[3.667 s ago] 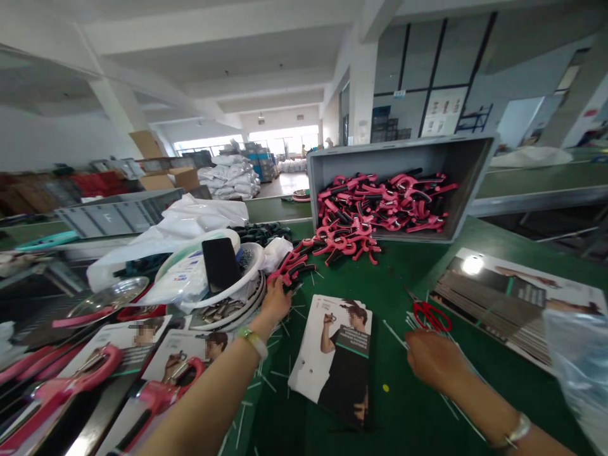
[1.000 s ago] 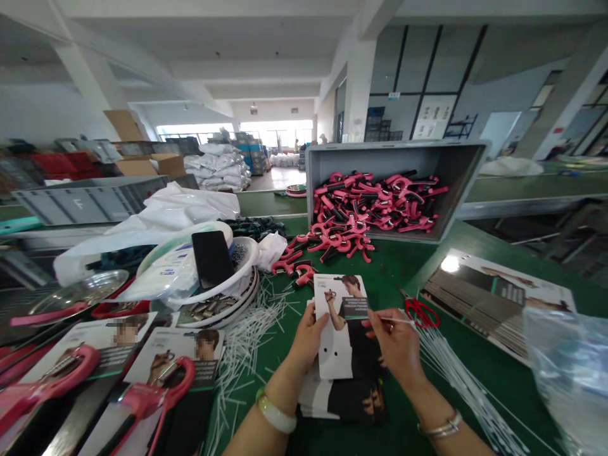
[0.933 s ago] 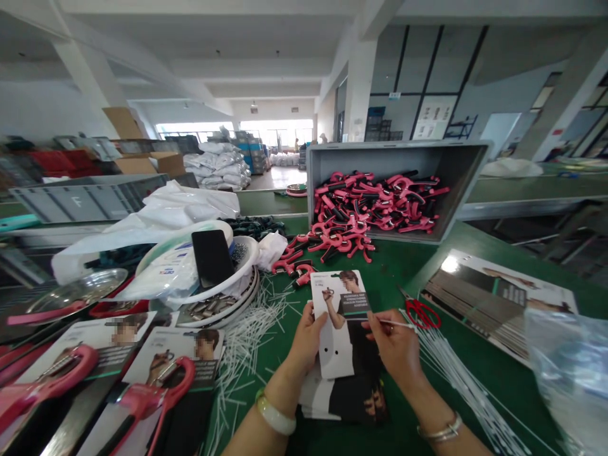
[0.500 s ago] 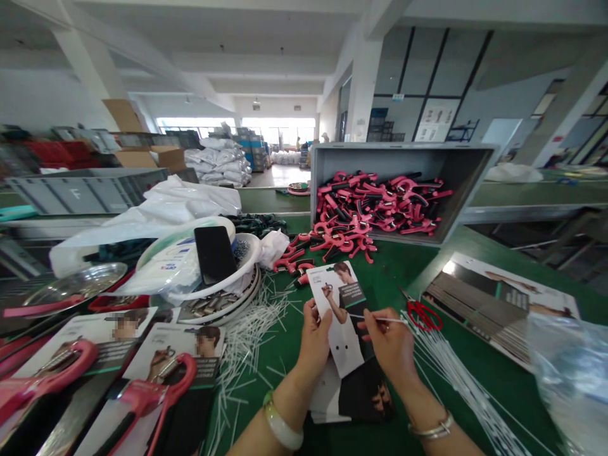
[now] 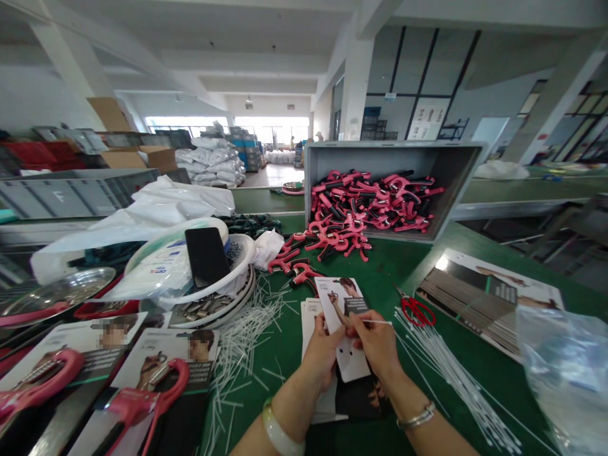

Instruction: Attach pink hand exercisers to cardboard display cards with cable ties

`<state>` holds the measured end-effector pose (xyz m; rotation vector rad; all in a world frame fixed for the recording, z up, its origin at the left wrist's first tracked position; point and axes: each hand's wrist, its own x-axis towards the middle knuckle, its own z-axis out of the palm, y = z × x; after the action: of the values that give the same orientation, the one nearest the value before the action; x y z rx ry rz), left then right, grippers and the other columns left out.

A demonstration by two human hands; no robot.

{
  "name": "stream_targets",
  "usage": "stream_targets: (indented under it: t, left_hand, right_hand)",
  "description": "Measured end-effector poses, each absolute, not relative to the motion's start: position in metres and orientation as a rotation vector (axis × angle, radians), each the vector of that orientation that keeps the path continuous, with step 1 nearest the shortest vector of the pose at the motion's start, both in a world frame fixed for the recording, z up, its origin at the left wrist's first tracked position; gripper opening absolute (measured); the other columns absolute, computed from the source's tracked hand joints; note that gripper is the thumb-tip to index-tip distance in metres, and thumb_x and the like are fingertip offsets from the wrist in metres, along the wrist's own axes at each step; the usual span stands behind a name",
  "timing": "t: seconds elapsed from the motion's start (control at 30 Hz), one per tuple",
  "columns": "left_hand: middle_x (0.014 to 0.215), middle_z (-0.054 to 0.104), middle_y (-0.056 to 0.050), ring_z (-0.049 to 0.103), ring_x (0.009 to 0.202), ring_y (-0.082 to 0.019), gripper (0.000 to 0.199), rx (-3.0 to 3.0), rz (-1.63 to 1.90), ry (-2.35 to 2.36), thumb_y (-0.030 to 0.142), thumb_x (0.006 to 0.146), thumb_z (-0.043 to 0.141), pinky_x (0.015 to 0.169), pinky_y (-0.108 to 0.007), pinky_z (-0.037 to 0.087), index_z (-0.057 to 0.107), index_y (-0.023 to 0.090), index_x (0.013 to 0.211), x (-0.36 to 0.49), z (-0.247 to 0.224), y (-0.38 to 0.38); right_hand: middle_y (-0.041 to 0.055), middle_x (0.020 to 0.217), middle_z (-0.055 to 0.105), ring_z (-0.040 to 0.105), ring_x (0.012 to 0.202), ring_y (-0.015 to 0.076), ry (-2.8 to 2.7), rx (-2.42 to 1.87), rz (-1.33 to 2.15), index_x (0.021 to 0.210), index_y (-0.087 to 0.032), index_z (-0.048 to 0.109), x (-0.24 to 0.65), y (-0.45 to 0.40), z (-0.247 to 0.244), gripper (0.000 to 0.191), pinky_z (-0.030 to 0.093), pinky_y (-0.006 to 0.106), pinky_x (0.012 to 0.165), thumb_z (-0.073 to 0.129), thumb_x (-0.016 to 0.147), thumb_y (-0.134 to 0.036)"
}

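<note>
A glossy punched card [image 5: 346, 354] sits pinched in the left hand [image 5: 323, 361], while the right hand [image 5: 375, 354] narrowly grips a thin white plastic strip [image 5: 375, 322] against the card, both hands closer together than a moment ago.

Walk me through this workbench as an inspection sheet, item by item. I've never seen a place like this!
Surface: green work table, strewn with short white plastic strips.
Job's things: printed card; white plastic tie; bundle of white ties.
Clutter: black phone on a white basin; red scissors; clear plastic bag.
Hands: left hand pinches the card; right hand pinches the tie.
Cables: nothing seen.
Surroundings: grey crate of pink-and-black hand grips; white sacks; cardboard boxes.
</note>
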<state>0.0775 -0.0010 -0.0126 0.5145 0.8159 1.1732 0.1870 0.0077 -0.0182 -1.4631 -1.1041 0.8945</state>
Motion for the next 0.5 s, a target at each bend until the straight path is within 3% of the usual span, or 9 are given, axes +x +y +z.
stream_targets:
  t: [0.1,0.3,0.5]
  left_hand:
    - [0.078,0.066,0.000,0.063,0.059,-0.016,0.059,0.518,1.161,0.839,0.019,0.060,0.073,0.059,-0.028,0.047,0.042,0.023,0.110,0.075,-0.014,0.003]
    - [0.079,0.066,-0.001,0.064,0.063,-0.018,0.057,0.455,1.109,0.845,0.027,0.066,0.071,0.061,-0.030,0.049,0.040,0.026,0.114,0.070,-0.005,0.001]
    - [0.080,0.066,-0.001,0.065,0.068,-0.018,0.063,0.503,1.098,0.781,0.026,0.059,0.077,0.067,-0.031,0.050,0.045,0.023,0.113,0.071,0.005,-0.006]
  right_hand:
    - [-0.0017,0.045,0.058,0.049,0.035,0.0126,-1.303,-1.476,0.811,0.064,-0.020,0.056,0.195,0.005,-0.012,0.030,0.038,0.024,0.038,0.061,0.074,-0.047]
    - [0.0007,0.058,0.057,0.054,0.056,0.0141,-1.676,-1.338,0.306,0.061,-0.019,0.058,0.212,-0.005,-0.013,0.030,0.040,0.026,0.055,0.055,0.083,-0.039]
    - [-0.0008,0.057,0.053,0.051,0.055,0.0126,-1.639,-1.289,0.249,0.062,-0.018,0.057,0.205,-0.008,-0.018,0.026,0.040,0.025,0.054,0.055,0.084,-0.032]
